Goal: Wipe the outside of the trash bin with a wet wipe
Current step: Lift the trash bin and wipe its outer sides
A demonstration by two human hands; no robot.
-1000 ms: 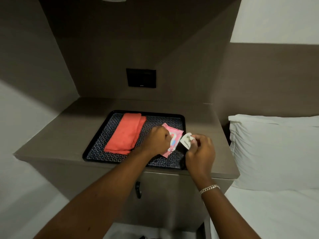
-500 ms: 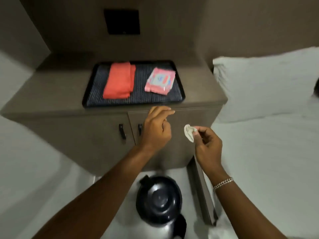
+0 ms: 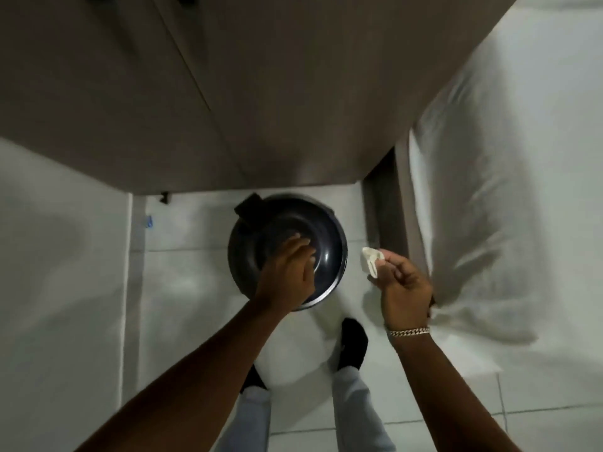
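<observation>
A round black trash bin [image 3: 248,252] with a domed lid stands on the white tiled floor, seen from straight above. My left hand [image 3: 287,275] hovers over or rests on the lid, fingers spread, holding nothing; whether it touches is unclear. My right hand [image 3: 403,288] is just right of the bin, at its rim height, pinching a small folded white wet wipe [image 3: 370,261] between thumb and fingers. The wipe is apart from the bin.
A brown cabinet [image 3: 261,93] stands directly behind the bin. A bed with white sheets [image 3: 505,190] fills the right side, its frame [image 3: 380,207] close to the bin. My feet in dark socks [image 3: 352,344] stand just in front of the bin.
My view has tilted down from the cabinet top and tray to the floor. Both hands have dropped to the bin, the left now over its lid, the right still holding the wipe.
</observation>
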